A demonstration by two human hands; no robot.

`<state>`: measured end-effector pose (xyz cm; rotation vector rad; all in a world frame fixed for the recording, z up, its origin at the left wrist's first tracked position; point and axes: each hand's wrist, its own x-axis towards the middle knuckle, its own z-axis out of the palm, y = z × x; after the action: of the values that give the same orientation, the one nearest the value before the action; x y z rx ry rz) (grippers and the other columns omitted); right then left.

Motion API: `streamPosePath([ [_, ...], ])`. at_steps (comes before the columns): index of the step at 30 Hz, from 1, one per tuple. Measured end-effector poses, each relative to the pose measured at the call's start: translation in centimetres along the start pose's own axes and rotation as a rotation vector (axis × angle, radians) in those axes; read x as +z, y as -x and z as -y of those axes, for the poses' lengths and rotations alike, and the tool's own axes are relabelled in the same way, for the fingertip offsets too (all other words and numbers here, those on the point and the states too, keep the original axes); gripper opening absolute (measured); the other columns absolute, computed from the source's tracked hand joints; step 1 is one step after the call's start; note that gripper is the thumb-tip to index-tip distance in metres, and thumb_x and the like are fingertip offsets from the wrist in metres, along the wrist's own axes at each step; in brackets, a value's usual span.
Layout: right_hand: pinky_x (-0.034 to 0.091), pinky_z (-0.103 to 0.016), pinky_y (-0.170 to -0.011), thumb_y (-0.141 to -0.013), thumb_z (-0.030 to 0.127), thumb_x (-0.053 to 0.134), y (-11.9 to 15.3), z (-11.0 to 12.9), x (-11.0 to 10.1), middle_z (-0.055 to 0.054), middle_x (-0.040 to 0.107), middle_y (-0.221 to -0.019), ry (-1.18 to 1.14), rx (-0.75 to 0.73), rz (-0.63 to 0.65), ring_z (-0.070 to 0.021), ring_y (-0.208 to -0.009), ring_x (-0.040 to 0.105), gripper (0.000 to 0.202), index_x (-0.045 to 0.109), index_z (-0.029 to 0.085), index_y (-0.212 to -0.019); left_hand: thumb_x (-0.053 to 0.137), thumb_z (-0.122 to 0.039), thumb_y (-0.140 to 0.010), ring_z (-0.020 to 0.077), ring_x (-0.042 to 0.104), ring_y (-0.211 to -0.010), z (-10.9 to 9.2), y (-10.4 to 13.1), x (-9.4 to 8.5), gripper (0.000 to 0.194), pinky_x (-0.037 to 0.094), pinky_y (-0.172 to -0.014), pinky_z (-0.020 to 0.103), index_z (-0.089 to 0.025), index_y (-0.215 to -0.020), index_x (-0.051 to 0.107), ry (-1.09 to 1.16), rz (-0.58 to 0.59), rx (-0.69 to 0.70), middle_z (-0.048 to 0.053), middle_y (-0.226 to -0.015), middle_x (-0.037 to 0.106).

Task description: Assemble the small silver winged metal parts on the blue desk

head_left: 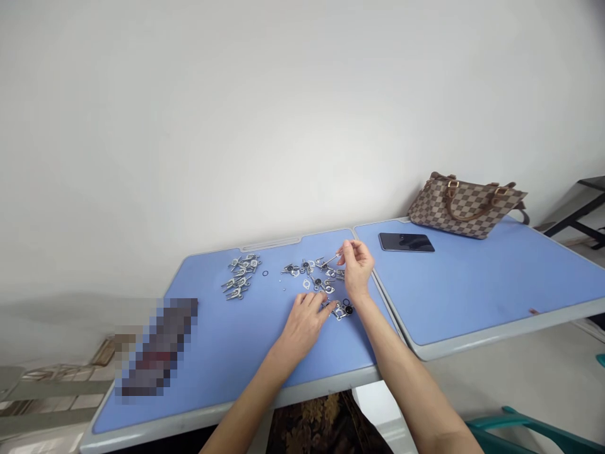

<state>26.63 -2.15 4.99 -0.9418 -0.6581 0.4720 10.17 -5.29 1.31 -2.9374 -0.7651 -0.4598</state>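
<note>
My right hand [358, 271] is raised over the right side of the parts, thumb and fingertips pinched on a thin metal rod [332, 259] that points left and down. My left hand [305, 320] lies palm down on the blue table, fingers stretched toward the near parts; its fingertips touch or partly cover some of them. Around both hands are small metal parts with round black pieces [318, 282], flat silver plates with holes [307, 284] and thin dark rings. Near the left fingertips lies another part with a black disc [349, 309]. How the rod ends inside the fingers is hidden.
Left of the hands is a pile of silver fork-shaped metal parts [241, 275], with a dark ring [265, 273] beside it. A phone [406, 242] and a checkered handbag [466, 205] rest on the adjoining right table. A blurred dark object [163, 350] lies at the left edge.
</note>
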Motion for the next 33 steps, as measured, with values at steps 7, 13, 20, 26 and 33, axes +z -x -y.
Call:
streamPosePath([
  [7,0.043,-0.021,-0.049,-0.085,0.043,0.064,0.1,0.0,0.1,0.003,0.060,-0.065,0.052,0.006,0.015,-0.0072,-0.047,0.049,0.027,0.057,0.017,-0.081,0.045,-0.003,-0.091,0.0233,0.055,-0.102,-0.2,1.3,-0.1,0.051,0.040,-0.087,0.040,-0.027,-0.135,0.053,-0.004,0.000,0.034,0.009,-0.118,0.062],
  [13,0.043,-0.020,-0.049,-0.085,0.041,0.065,0.3,0.1,0.1,0.004,0.059,-0.065,0.044,0.020,0.032,-0.0068,-0.048,0.049,0.025,0.058,0.017,-0.079,0.045,-0.005,-0.093,0.0236,0.054,-0.102,0.7,3.5,0.1,0.043,0.041,-0.085,0.039,-0.025,-0.128,0.060,-0.015,-0.059,0.033,0.011,-0.115,0.062],
  [20,0.042,-0.022,-0.051,-0.084,0.041,0.065,0.4,-0.2,0.0,0.004,0.059,-0.064,0.081,0.052,0.069,-0.0080,-0.048,0.049,0.024,0.058,0.018,-0.081,0.037,-0.002,-0.094,0.0193,0.054,-0.088,2.8,7.2,-0.6,0.046,0.044,-0.076,0.033,-0.026,-0.121,0.065,0.078,-0.095,-0.119,0.007,-0.099,0.061],
  [26,0.040,-0.023,-0.051,-0.086,0.043,0.061,1.0,-0.1,-0.1,0.005,0.054,-0.060,0.176,0.122,0.242,-0.0097,-0.049,0.048,0.026,0.056,0.019,-0.078,0.034,-0.003,-0.095,0.0199,0.055,-0.089,4.2,9.4,-1.5,0.052,0.045,-0.079,0.035,-0.025,-0.139,0.049,0.136,-0.046,-0.259,0.007,-0.102,0.064],
  [33,0.040,-0.025,-0.054,-0.092,0.040,0.047,1.7,0.2,-0.3,0.007,0.045,-0.061,0.409,0.204,0.496,-0.0119,-0.052,0.047,0.019,0.055,0.022,-0.091,0.046,-0.012,-0.090,0.0235,0.055,-0.103,4.0,9.5,-2.3,0.050,0.044,-0.089,0.040,-0.025,-0.138,0.048,0.217,-0.082,-0.448,0.007,-0.114,0.060],
])
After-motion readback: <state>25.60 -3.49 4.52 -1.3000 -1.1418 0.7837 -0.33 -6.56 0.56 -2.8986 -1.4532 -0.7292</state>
